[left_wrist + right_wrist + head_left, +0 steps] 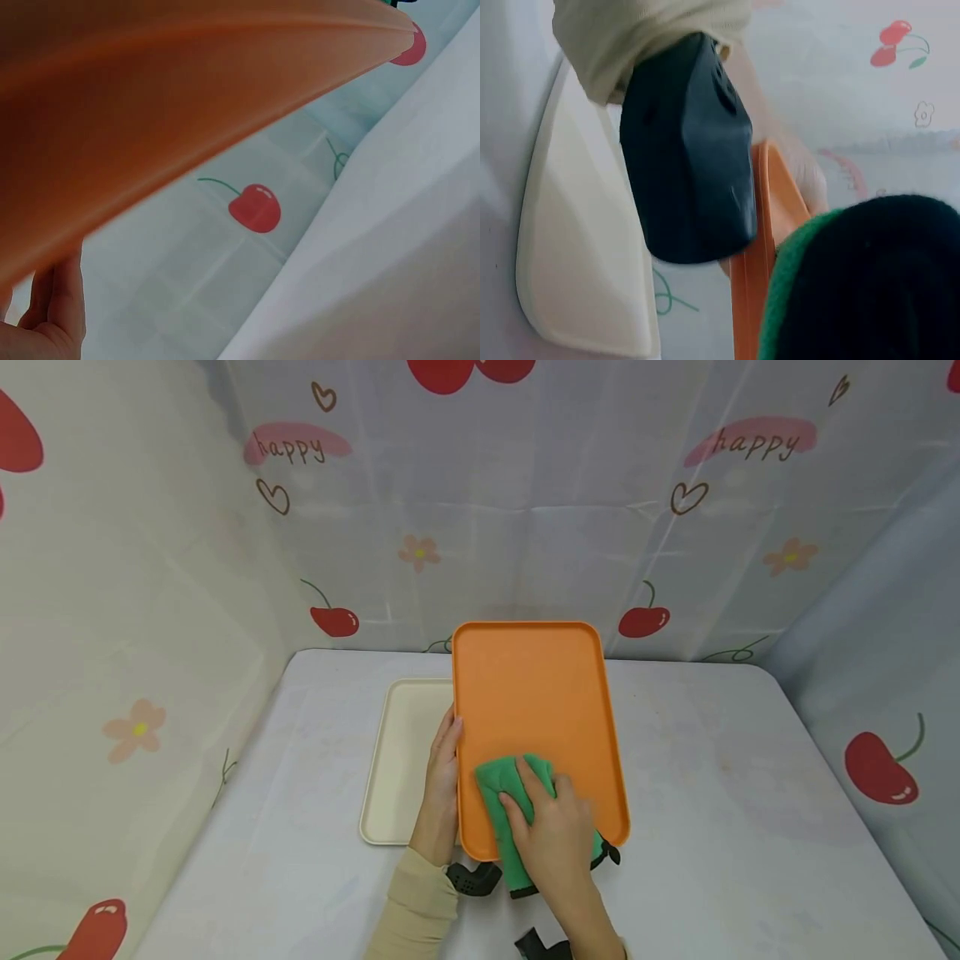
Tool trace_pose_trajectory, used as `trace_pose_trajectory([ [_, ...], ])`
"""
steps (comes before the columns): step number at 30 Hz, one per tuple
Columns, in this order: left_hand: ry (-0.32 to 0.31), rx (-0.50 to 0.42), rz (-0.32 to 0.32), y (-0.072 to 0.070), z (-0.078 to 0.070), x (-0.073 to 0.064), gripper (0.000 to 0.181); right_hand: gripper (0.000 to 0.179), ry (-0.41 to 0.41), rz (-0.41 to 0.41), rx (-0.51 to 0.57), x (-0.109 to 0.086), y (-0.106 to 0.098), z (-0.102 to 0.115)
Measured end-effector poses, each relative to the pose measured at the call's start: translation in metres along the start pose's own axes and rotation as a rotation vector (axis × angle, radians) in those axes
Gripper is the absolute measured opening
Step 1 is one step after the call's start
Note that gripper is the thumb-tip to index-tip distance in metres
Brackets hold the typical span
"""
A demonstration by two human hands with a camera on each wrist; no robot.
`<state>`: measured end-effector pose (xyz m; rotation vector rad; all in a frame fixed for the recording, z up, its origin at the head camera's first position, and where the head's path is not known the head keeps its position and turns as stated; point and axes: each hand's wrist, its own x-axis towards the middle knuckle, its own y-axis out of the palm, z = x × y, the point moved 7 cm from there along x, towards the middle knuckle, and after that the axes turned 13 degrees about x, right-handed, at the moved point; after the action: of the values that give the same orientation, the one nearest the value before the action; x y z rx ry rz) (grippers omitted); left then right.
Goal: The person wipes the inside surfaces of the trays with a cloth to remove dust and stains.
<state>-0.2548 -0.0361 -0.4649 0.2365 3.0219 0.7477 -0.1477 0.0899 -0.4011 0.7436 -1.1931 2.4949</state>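
An orange tray (536,693) is held up off the table, tilted, its inner face showing in the head view. My left hand (442,777) grips the tray's left edge, thumb at the rim and fingers behind; the left wrist view shows part of that hand (56,315) beneath the tray's underside (150,112). With my right hand (555,831) I hold a green cloth (498,777) against the lower part of the tray. The cloth has a dark edge and hangs below the tray's near rim. In the right wrist view the cloth (784,292) is close to the camera.
A cream tray (393,760) lies flat on the white table (697,777), left of and partly behind the orange tray. Printed curtains (517,560) surround the table at the back and sides. A black wrist device (690,165) sits on my left wrist.
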Motion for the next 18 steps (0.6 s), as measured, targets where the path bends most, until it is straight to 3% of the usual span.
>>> trace_pose_trajectory([
  [9,-0.022,0.076,-0.041,-0.002,0.0,0.0,0.047,0.053,-0.063,0.066,0.005,-0.004,0.012,0.02],
  [18,-0.017,0.087,-0.051,-0.003,-0.001,-0.001,0.048,0.054,-0.075,0.069,0.019,-0.005,0.012,0.02],
])
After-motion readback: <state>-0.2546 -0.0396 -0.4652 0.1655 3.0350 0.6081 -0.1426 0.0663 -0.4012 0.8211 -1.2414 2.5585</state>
